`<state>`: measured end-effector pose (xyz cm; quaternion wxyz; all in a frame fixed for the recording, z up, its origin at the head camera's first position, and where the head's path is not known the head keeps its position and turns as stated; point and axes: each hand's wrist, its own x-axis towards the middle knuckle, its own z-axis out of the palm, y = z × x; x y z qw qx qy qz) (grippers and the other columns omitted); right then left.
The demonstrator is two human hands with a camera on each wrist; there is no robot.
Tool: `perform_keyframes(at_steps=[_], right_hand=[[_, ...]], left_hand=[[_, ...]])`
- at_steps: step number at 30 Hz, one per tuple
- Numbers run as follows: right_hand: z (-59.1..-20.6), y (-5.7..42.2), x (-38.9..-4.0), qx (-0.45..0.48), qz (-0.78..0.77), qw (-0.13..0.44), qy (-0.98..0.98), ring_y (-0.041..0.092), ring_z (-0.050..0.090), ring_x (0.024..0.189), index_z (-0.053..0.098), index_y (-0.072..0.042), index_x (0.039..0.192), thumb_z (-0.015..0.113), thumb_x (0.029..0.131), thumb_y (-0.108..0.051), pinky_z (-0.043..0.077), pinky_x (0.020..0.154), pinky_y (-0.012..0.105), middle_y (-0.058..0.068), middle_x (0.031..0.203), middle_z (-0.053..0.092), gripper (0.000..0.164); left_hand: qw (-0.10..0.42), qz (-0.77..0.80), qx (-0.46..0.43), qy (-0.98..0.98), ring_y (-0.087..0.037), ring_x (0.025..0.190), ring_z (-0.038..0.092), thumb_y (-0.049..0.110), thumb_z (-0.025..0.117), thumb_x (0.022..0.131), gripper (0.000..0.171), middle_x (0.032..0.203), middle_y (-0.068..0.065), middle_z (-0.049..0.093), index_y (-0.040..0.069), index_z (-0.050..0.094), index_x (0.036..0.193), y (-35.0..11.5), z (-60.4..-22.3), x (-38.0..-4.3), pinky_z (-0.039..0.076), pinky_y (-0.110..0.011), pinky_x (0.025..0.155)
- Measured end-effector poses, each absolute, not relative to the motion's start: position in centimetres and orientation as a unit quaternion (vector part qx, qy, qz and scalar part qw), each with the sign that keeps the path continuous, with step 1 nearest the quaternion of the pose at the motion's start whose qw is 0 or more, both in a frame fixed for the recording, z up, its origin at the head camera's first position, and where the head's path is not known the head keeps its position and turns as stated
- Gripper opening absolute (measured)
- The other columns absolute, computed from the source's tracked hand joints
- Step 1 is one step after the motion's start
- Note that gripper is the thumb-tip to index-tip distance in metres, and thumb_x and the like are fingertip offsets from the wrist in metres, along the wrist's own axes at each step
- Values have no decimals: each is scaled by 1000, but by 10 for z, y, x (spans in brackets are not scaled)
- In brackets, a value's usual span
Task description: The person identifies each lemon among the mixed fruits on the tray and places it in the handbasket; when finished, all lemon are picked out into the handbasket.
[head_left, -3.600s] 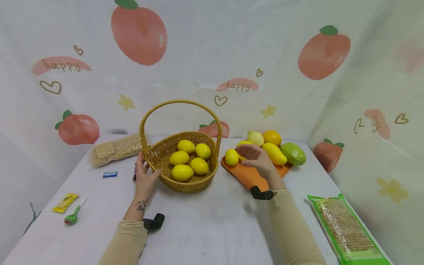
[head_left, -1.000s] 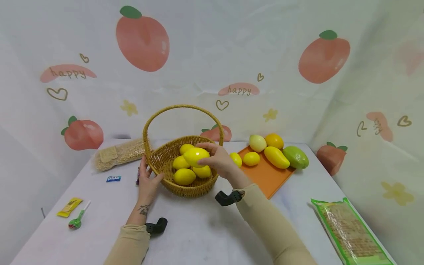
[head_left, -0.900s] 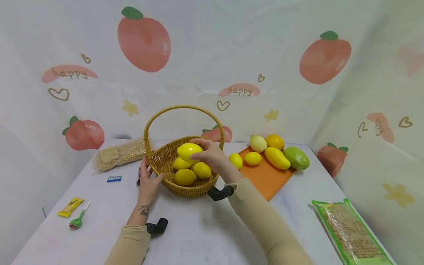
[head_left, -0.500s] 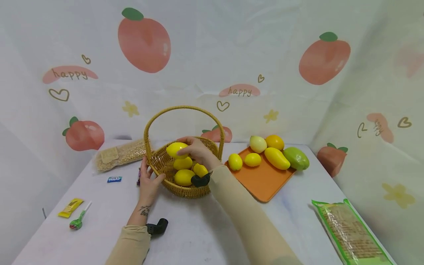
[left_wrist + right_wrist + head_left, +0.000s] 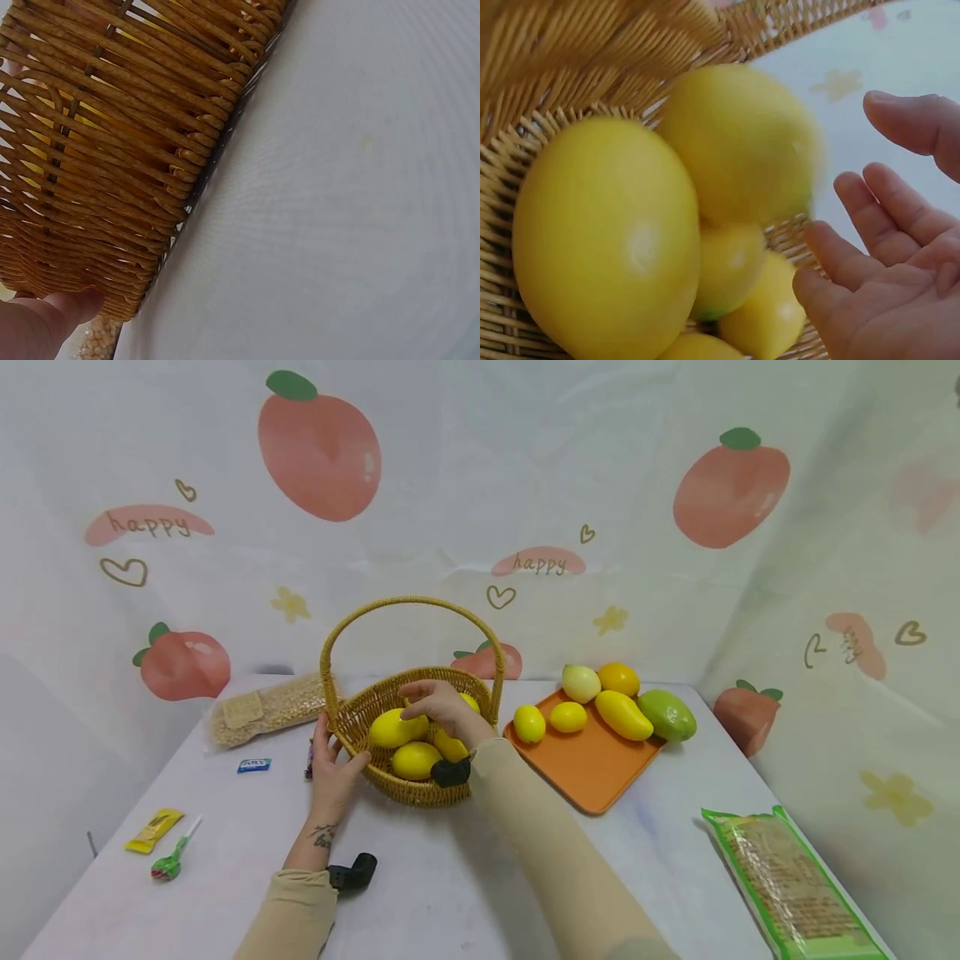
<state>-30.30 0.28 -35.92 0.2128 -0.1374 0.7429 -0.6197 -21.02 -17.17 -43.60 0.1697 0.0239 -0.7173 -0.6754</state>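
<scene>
Several yellow lemons lie in a wicker basket [image 5: 420, 792] with a tall arched handle. My left hand [image 5: 336, 777] holds the basket's left side, thumb toward the front and fingers round the outer wall. In the left wrist view fingers [image 5: 71, 307] press the weave. Over the basket, my right hand [image 5: 442, 708] has its fingers spread and thumb apart. Just left of its fingertips lies a lemon [image 5: 397, 728], above another lemon [image 5: 415, 762]. In the right wrist view a slightly blurred lemon [image 5: 742, 142] sits close to the right hand [image 5: 900, 262], with a gap between them.
Right of the basket, an orange tray [image 5: 592, 777] bears two small lemons, a mango [image 5: 624, 716], an orange [image 5: 618, 679], a pale round fruit [image 5: 581, 683] and a green fruit [image 5: 667, 716]. Packets [image 5: 791, 877], a lollipop [image 5: 171, 860] and a grain bag [image 5: 270, 708] lie around.
From above the tray, my right hand has moved left to the basket with a lemon. It has lowered the lemon among the others and let go. My left hand has stayed on the basket.
</scene>
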Motion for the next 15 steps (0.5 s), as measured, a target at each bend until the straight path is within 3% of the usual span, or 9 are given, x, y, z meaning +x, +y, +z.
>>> perform_keyframes(at_steps=[5, 11, 15], right_hand=[[-347, 15, -288, -178, -626, 203, 731, 24, 42, 129, 54, -4, 129, 64, 82, -1, 37, 103, 40, 12, 136, 49, 48], [-337, 58, -261, -219, -666, 174, 692, 26, 49, 123, 53, 1, 126, 61, 81, 5, 45, 96, 33, 13, 128, 56, 46], [-340, 97, -247, -215, -696, 145, 670, 31, 50, 120, 51, 6, 125, 58, 80, 10, 47, 94, 32, 10, 120, 60, 46]], left_hand=[[164, -673, 36, -720, -37, 135, 23, -3, 54, 83, 89, 152, -11, 11, 22, 2, 150, -171, -434, -210, 35, -15, 85], [172, -676, 25, -716, -39, 134, 23, -6, 54, 82, 88, 151, -13, 11, 20, 3, 150, -169, -433, -209, 38, -4, 78], [180, -672, 19, -718, -41, 133, 24, -6, 54, 82, 88, 150, -16, 11, 18, 3, 150, -169, -433, -209, 37, -4, 77]])
